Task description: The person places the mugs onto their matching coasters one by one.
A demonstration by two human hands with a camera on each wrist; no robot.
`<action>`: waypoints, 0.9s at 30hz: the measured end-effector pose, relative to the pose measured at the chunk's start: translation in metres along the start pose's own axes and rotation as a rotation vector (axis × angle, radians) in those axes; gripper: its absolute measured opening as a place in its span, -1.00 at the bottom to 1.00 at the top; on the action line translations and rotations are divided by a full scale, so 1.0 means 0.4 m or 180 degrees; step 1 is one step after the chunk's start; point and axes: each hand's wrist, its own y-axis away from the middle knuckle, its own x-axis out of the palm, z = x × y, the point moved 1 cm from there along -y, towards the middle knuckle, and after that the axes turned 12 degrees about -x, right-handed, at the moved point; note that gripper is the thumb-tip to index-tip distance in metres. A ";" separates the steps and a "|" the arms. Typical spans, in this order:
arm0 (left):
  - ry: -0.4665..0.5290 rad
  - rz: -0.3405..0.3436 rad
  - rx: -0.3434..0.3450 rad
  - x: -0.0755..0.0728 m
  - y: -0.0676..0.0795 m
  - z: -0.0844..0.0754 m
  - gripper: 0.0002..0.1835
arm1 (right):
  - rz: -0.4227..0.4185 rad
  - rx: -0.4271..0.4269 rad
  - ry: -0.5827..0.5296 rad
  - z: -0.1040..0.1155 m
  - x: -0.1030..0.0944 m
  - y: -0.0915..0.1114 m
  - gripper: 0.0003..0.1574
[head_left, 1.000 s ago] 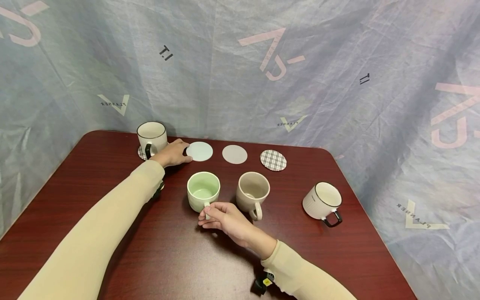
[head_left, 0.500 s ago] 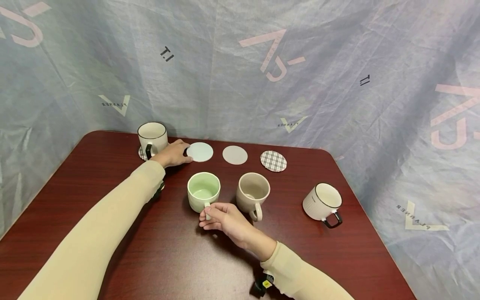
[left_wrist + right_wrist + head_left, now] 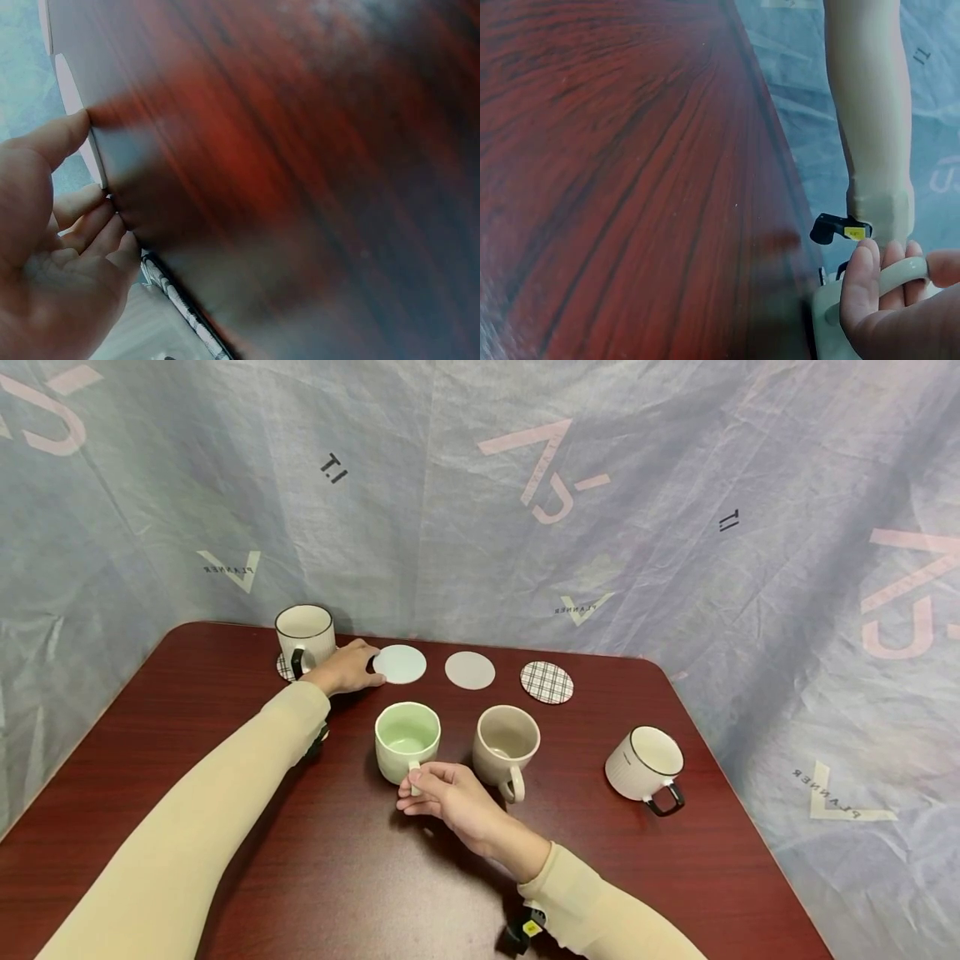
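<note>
With thumb and fingertips, my left hand [image 3: 347,668] holds the left edge of a flat, pale blue coaster [image 3: 401,664] at the table's back. The left wrist view shows the thumb [image 3: 64,136] and fingers on the thin coaster's [image 3: 71,94] rim. My right hand [image 3: 457,800] pinches the handle of a light green mug [image 3: 405,739] in front of that coaster. In the right wrist view, thumb and fingers surround the mug handle [image 3: 900,276]. The mug is upright and looks empty; whether its base touches the table cannot be told.
A white mug [image 3: 306,631] with a black handle stands on a plaid coaster behind my left wrist. A beige mug [image 3: 506,747] is close beside my right hand. Farther right is another white mug [image 3: 637,768]. A grey-pink coaster [image 3: 469,670] and plaid coaster [image 3: 547,682] lie at the back.
The green mug and my right hand have shifted very slightly up and away within the last half second. My left hand and the coaster stay in place.
</note>
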 end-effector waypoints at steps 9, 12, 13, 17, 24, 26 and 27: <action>-0.0022 -0.0041 0.0035 0.001 0.003 -0.001 -0.27 | -0.0138 -0.0132 -0.0036 0.001 0.000 0.000 -0.75; -0.0011 -0.0024 0.0015 0.000 0.002 -0.002 -0.26 | -0.0174 -0.0148 -0.0021 0.005 0.002 0.001 -0.77; -0.0013 -0.0022 0.0021 0.000 0.002 -0.004 -0.26 | -0.0182 -0.0154 -0.0022 0.007 0.003 0.001 -0.77; -0.0009 -0.0006 0.0026 -0.001 0.001 -0.005 -0.27 | -0.0211 -0.0204 -0.0052 0.016 0.006 0.001 -0.78; -0.0002 -0.0009 0.0017 0.000 0.001 -0.002 -0.27 | -0.0238 -0.0267 -0.0101 0.026 0.012 -0.011 -0.79; 0.0002 -0.0009 0.0006 0.000 0.002 -0.001 -0.28 | -0.0256 -0.0287 -0.0109 0.027 0.014 -0.017 -0.79; -0.0001 -0.0001 0.0002 0.000 0.003 -0.001 -0.28 | -0.0268 -0.0292 -0.0114 0.028 0.014 -0.020 -0.80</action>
